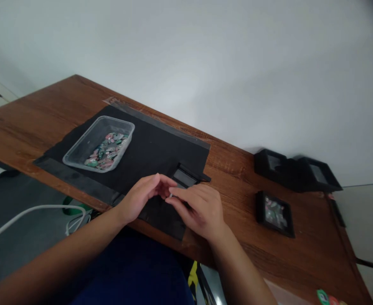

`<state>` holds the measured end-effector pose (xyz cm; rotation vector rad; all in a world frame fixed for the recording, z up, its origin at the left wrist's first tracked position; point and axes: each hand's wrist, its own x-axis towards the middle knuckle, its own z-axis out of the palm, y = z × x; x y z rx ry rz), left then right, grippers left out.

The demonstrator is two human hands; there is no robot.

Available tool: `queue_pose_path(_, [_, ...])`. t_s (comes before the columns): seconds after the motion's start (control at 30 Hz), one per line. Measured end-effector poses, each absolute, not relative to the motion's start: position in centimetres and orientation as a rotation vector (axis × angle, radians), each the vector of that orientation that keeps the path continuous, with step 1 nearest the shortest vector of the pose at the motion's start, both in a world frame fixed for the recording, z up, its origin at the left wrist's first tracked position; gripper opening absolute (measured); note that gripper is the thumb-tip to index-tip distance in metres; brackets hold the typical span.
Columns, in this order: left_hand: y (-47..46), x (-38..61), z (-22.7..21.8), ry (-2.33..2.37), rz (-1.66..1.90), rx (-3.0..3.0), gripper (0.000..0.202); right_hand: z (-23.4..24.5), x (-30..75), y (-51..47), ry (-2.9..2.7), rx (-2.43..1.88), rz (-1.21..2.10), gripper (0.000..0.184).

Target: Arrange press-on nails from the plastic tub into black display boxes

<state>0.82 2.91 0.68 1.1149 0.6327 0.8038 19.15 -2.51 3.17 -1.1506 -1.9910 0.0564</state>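
Note:
My left hand [143,195] and my right hand [199,207] meet over the near edge of a black cloth mat [154,148] on the wooden table [237,169]. Both hands have their fingertips pinched together around a tiny pale item I cannot make out. Just behind the fingers lies a small black frame box [186,177], open with its clear window showing. A clear plastic tub [99,144] holding several small pink and green pieces sits on the mat to the left.
To the right, a closed black frame box [275,213] with coloured pieces inside lies on the bare wood. Two more black frame boxes [296,169] stand against the white wall. A white cable [30,212] hangs below the table's left edge.

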Motion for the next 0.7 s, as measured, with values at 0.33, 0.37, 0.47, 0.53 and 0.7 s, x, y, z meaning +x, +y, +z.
queue_pose_path(0.33, [2.3,-0.5,0.4,1.046,0.82,2.132,0.031,2.5,19.4,-2.3,-1.973,-1.806,0.119,0.014])
queue_pose_path(0.37, [2.2,-0.5,-0.1,1.058,0.793,2.174,0.037,2.4,19.5,-2.3,-1.995,-1.87,0.084,0.014])
queue_pose_path(0.47, [2.1,-0.5,-1.1,1.052,0.683,2.286,0.043,2.4,19.7,-2.2,-2.011,-2.061,0.081,0.012])
queue_pose_path(0.53, [2.0,-0.6,-1.6,1.042,0.647,2.343,0.042,2.6,19.6,-2.1,-1.987,-2.18,0.136,0.011])
queue_pose_path(0.7, [1.6,-0.7,-2.0,1.035,0.636,2.464,0.033,3.3,19.2,-1.9,-1.883,-2.4,0.287,0.017])
